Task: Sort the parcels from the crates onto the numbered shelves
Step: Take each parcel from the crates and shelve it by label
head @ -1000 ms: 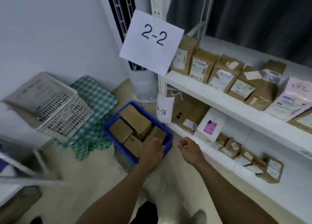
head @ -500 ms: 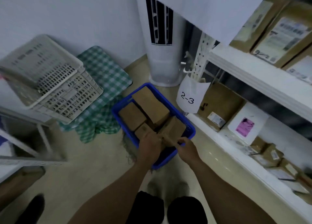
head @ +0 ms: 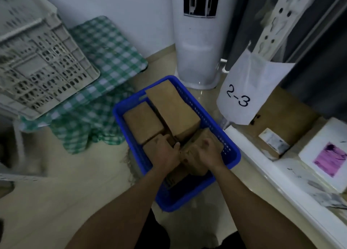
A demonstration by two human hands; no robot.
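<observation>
On floor just beside lowest shelf (head: 281, 175), head view: logged blue crate (head: 120, 117), well filled with brown parcels. Noted long parcel (head: 171, 110) tilted along far-right wall, square parcel (head: 142, 122) lying at left, small parcel (head: 189, 160) at near-right corner. Found left hand (head: 165, 151) and right hand (head: 208, 154) close together inside crate, both clamped on small parcel with fingers curled, left at its left edge, right over its top. Could not judge contact between small parcel and crate bottom. Read paper tag marked 2-3 (head: 242, 96) hanging from perforated upright above lowest shelf. Recorded on that shelf flat brown parcel (head: 281, 121) with white label, and just beside it white parcel (head: 326, 155) with pink patch. Noted grey lattice crate (head: 37, 61) at far left, over green checked cloth (head: 109, 48). Noted white tower unit (head: 199, 42) standing just behind blue crate.
</observation>
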